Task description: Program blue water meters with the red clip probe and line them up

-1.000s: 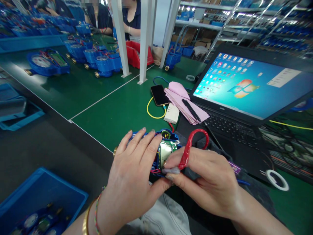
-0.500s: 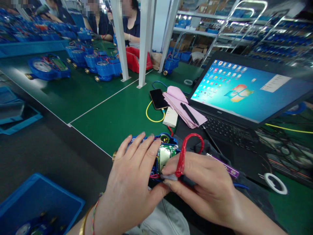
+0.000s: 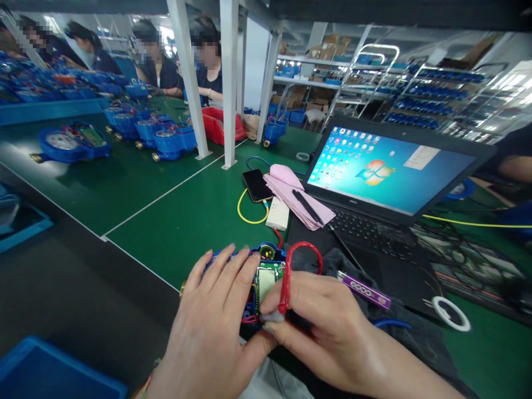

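A blue water meter (image 3: 248, 305) with a brass end and an exposed green circuit board (image 3: 267, 280) lies in front of me. My left hand (image 3: 216, 305) is spread over its left part, fingers reaching across to the far side and thumb on the near side, holding it. Closed in a pinch, my right hand (image 3: 320, 316) grips a grey connector (image 3: 273, 317) at the board's near edge. A red-wrapped cable (image 3: 286, 271) loops up from the connector. Its contact end is hidden by my fingers.
A laptop (image 3: 374, 172) stands at right, with pink papers (image 3: 291, 194), a phone (image 3: 256, 185) and a white box (image 3: 277, 213) beside it. A purple stick-like pack (image 3: 366, 290) lies on dark cloth. More blue meters (image 3: 170, 141) and a red bin (image 3: 220, 125) sit farther back; co-workers are seated beyond.
The view has tilted up and shifted right, so hands and table appear lower and farther left. Both hands keep the same hold on the meter and connector.
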A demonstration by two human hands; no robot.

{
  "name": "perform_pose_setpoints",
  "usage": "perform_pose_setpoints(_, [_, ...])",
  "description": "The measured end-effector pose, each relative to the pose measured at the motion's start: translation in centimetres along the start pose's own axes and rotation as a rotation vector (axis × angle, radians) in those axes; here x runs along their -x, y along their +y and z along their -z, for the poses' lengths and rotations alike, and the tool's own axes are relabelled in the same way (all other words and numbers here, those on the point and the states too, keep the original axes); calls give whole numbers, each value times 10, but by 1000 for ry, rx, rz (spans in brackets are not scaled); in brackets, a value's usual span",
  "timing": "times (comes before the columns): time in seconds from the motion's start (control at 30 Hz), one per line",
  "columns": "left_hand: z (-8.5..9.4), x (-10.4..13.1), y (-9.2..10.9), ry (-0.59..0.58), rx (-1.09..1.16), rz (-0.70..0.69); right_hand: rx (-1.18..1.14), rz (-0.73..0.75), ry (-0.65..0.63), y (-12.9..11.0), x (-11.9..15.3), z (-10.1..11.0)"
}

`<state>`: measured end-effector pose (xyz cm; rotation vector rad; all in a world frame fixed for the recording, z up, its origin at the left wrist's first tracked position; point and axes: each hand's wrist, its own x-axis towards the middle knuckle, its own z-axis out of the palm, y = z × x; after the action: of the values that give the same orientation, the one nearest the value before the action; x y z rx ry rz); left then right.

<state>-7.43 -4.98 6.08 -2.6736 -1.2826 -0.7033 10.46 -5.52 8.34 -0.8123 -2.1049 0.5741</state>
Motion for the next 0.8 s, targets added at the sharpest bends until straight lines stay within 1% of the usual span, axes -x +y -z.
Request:
perform_pose_setpoints(0.1, [0, -1, 0, 1, -14, -21, -17, -6, -2, 1, 0, 0])
perform_pose_setpoints(0.43, [0, -1, 0, 9, -1, -4, -20, -8, -15, 2, -1, -1])
perform_pose_setpoints(0.8, [0, 0, 0, 18, -40, -26, -32, -7, -11, 4, 0, -2])
